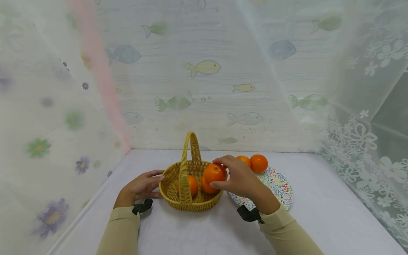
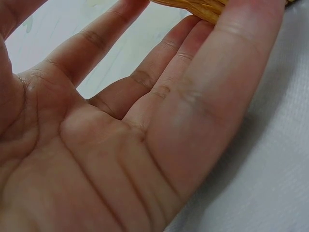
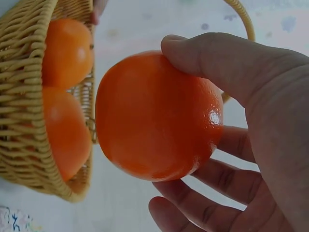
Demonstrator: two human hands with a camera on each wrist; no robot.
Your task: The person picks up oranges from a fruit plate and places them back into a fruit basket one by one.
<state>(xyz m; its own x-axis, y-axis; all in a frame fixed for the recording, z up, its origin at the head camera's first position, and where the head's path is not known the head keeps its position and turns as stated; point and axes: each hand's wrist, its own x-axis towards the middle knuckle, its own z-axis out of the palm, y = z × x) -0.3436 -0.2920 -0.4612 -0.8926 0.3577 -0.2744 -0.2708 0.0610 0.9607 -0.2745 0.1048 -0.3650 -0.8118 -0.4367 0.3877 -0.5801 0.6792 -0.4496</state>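
Observation:
A yellow wicker basket (image 1: pixel 204 206) with a tall arched handle stands on the table. Two oranges (image 3: pixel 69 53) lie inside it. My right hand (image 1: pixel 241 177) holds another glossy orange (image 3: pixel 157 116) between thumb and fingers, over the basket's right rim; in the head view it partly covers an orange below. At the basket's left side, my left hand (image 1: pixel 143 187) touches the wicker with its fingertips, the fingers (image 2: pixel 188 101) fairly straight and the palm facing the basket.
To the right lies a round plate (image 1: pixel 278 187) with a multicoloured pattern, partly behind my right forearm. Two more oranges (image 1: pixel 259 163) sit at its far edge. A white cloth covers the table (image 1: pixel 318 209); pale curtains (image 1: pixel 207 106) with fish and flowers hang around it.

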